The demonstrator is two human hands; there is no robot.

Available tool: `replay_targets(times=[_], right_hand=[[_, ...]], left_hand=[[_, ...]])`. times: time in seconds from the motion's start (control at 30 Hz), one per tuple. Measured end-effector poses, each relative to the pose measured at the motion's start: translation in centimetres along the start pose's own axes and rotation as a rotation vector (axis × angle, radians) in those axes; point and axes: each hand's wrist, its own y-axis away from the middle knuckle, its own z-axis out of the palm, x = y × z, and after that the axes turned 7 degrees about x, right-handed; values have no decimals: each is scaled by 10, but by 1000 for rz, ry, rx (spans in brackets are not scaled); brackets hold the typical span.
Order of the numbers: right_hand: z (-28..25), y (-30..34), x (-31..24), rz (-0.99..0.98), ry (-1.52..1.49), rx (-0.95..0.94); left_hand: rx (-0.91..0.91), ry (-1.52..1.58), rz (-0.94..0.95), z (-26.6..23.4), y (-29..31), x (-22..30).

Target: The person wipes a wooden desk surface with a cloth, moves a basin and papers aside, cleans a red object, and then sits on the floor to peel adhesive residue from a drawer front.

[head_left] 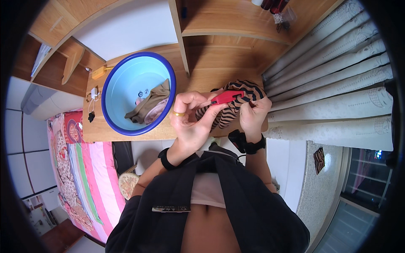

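In front of me, above the wooden desk, my left hand (190,118) pinches the near end of a small red plastic piece with dark ends (228,98) between thumb and fingers. The red piece lies against a brown-and-black striped cloth (249,87), which is bunched up. My right hand (255,114) is closed on the cloth's right side, its fingertips pressed into the folds. Whether the red piece is fastened to the cloth I cannot tell. Left of my hands stands a light-blue basin with a dark-blue rim (109,110), holding a brown cloth (152,101) and a pale pink cloth (157,114).
Wooden shelves (236,36) rise behind the desk (95,128). A yellow block (99,73) and a white charger (94,92) with a cable lie left of the basin. Grey curtains (329,88) hang on the right. A striped bed (90,177) and a round stool (128,184) are lower left.
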Motion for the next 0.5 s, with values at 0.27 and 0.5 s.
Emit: replay_targets(times=[0.27, 0.5], right_hand=[[0, -1, -17, -223, 202, -31], [1, -3, -31, -264, 345, -31]], left_hand=[[-189, -257, 497, -9, -9, -5], [-102, -328, 482, -1, 2, 3]])
